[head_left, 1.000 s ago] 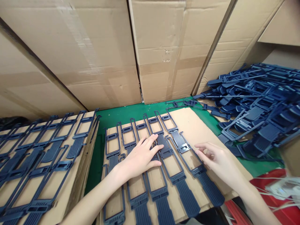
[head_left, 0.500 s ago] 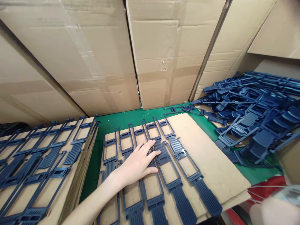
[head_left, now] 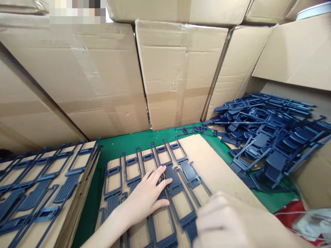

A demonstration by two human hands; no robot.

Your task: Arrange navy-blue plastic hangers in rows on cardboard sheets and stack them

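Observation:
Dark blue plastic frames with ribbed ends (head_left: 183, 203) lie in rows on a cardboard sheet (head_left: 222, 165). My left hand (head_left: 146, 193) rests on the middle frames, palm down with its fingers spread, holding nothing. Over the lower right frames is my right hand (head_left: 219, 220), blurred by motion, with its fingers curled inward. It hides the lower part of the rightmost frame, and whatever it may hold cannot be made out.
At the left, a cardboard stack (head_left: 80, 203) bears more blue frames. A large heap of blue parts (head_left: 266, 131) fills the right side. Tall cardboard boxes (head_left: 165, 75) stand behind the green surface (head_left: 124, 137). Clear plastic and red material (head_left: 289, 210) lie at the lower right.
My right hand has moved left from the lower right corner to over the rightmost frames. My left hand stays on the middle frames. The view has tilted up, showing more boxes.

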